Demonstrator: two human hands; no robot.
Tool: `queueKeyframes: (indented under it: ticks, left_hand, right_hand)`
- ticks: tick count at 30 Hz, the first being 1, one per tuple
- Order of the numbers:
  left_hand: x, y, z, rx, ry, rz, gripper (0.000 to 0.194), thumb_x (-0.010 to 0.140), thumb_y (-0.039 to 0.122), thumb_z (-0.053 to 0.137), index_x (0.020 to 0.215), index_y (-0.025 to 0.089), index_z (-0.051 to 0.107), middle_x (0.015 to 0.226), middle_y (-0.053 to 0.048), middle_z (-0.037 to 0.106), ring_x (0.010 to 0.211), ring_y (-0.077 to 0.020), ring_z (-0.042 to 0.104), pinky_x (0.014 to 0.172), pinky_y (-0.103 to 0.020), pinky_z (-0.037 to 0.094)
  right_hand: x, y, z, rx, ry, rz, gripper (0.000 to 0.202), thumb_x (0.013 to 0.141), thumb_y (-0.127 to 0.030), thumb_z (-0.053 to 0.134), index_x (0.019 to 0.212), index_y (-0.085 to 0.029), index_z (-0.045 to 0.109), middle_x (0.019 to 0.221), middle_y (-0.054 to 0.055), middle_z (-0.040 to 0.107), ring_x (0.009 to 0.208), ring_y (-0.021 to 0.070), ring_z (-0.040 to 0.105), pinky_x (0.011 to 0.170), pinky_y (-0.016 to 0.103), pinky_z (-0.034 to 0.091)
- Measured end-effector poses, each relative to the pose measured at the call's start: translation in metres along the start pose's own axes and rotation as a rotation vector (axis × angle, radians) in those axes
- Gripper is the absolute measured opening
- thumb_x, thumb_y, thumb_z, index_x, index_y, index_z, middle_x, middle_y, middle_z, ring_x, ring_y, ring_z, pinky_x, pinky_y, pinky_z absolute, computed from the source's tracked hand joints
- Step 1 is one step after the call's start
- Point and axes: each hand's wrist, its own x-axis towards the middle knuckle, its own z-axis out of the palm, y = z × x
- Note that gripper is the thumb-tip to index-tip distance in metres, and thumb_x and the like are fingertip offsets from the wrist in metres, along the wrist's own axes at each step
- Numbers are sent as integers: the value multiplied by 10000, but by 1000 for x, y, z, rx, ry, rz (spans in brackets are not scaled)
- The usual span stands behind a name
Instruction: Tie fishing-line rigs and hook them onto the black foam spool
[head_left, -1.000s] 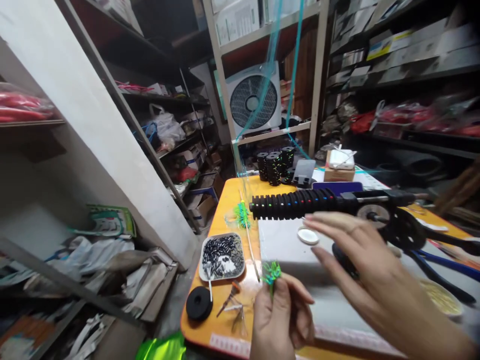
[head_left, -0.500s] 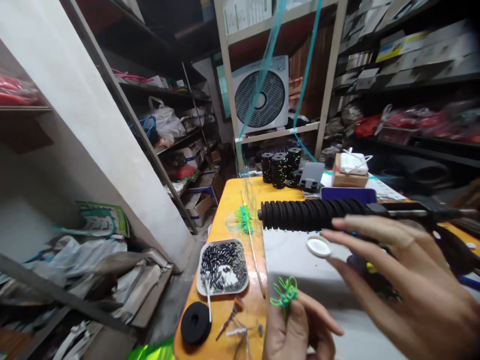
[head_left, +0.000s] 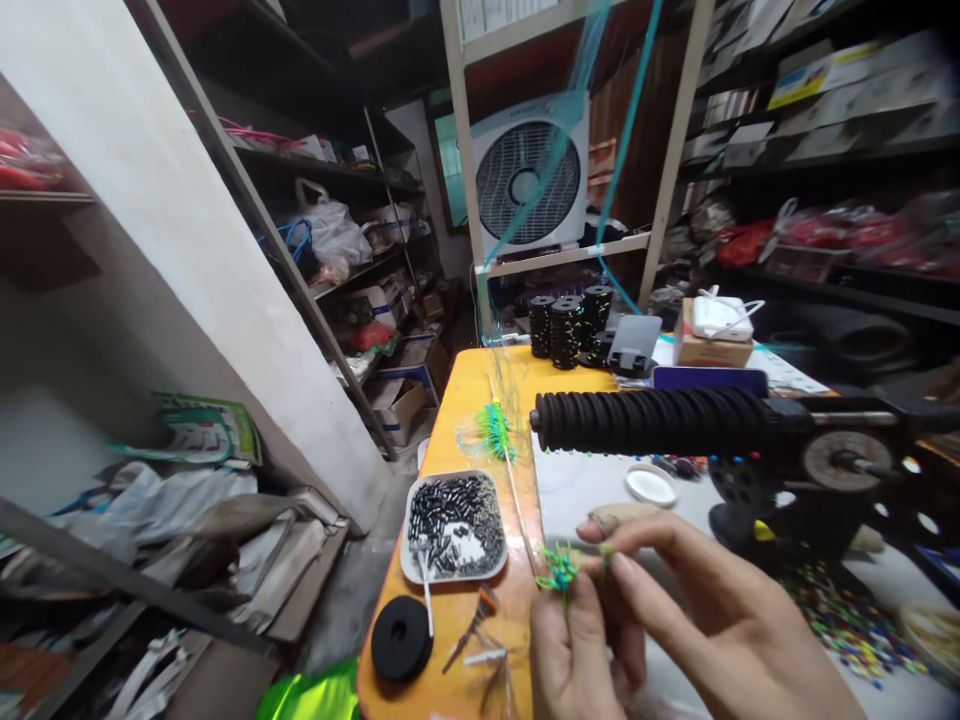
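I find the bundle (head_left: 559, 570) upright, pinched by the left hand (head_left: 581, 645). The right hand (head_left: 697, 595) sits just rightward; its grip I cannot tell.

Box fan (head_left: 517, 155), upright within a pale-framed rack (head_left: 686, 130). Left: white pillar (head_left: 187, 260), with a whitish plastic bag (head_left: 337, 240) on shelving beyond and an open cardboard carton (head_left: 401, 408) lower down. Right: red plastic-wrapped packets (head_left: 832, 240) on a dark shelf. Below these, a white cabled device (head_left: 721, 317) rests on a small cardboard box (head_left: 712, 352).
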Motion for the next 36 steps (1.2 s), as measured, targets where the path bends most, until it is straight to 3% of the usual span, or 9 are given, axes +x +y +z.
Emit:
queueKeyframes:
  ticks: [2, 5, 7, 11, 16, 23, 27, 32, 36]
  left_hand:
    - [6, 4, 3, -41, -10, 96, 544, 728, 724, 674, 814, 188, 708, 514, 37, 547, 471, -95, 463, 491, -208, 383]
    - [17, 16, 3, -83, -36, 319, 408, 812, 612, 681, 813, 206, 724, 796, -27, 708, 751, -152, 632, 757, -242, 510]
    - [23, 25, -1, -159, -82, 401, 330, 871, 543, 654, 815, 225, 723, 894, -22, 709, 876, -173, 647, 857, -261, 518]
    - [30, 35, -12, -231, -100, 439, 328, 960, 450, 554, 772, 219, 690, 804, -10, 669, 818, -164, 642, 825, -261, 532]
    - [30, 35, -20, -245, -122, 481, 334, 934, 464, 592, 737, 209, 684, 745, -11, 640, 744, -169, 614, 737, -276, 527]
    - [27, 38, -22, -181, -142, 421, 380, 923, 512, 592, 718, 206, 687, 718, -10, 647, 726, -168, 613, 757, -277, 496]
    - [24, 36, -21, -103, -171, 375, 405, 920, 532, 589, 699, 204, 673, 692, -13, 640, 716, -162, 600, 781, -268, 484]
    - [20, 23, -19, -145, -26, 190, 314, 798, 515, 757, 871, 212, 726, 955, -54, 744, 973, -213, 664, 866, -265, 517]
    - [14, 23, -21, -22, 42, 95, 363, 777, 468, 793, 1027, 209, 745, 1099, -82, 765, 1146, -272, 648, 920, -291, 514]
  right_hand:
    - [3, 0, 3, -6, 100, -83, 143, 972, -379, 582, 906, -259, 623, 1028, 17, 727, 572, 134, 701, 485, 226, 603]
    - [15, -1, 8, -175, 218, -250, 77, 964, -336, 610, 939, -264, 622, 824, -5, 735, 717, 149, 745, 586, 179, 615]
    - [26, 0, 11, -348, 270, -339, 62, 950, -304, 640, 951, -248, 614, 770, -17, 718, 661, 124, 731, 601, 161, 607]
    - [45, 6, 19, -623, 362, -527, 83, 955, -262, 633, 911, -219, 578, 757, -14, 700, 616, 118, 713, 554, 174, 582]
    - [56, 13, 22, -717, 360, -590, 104, 966, -242, 619, 887, -216, 557, 770, -13, 695, 622, 117, 698, 580, 204, 568]
    - [44, 25, 13, -846, 270, -602, 65, 971, -238, 609, 925, -215, 568, 769, -13, 677, 625, 130, 679, 577, 236, 515]
    - [26, 18, 11, -910, 265, -597, 72, 972, -281, 589, 974, -230, 640, 897, 45, 659, 793, 192, 675, 679, 305, 523]
    - [13, 2, 15, -566, 22, -361, 207, 1005, -292, 517, 1127, -317, 683, 1079, 24, 690, 1002, 143, 690, 812, 199, 584]
    - [15, -4, 15, -342, -21, -180, 229, 962, -398, 583, 1109, -318, 740, 1161, 46, 723, 1109, 186, 692, 898, 222, 585]
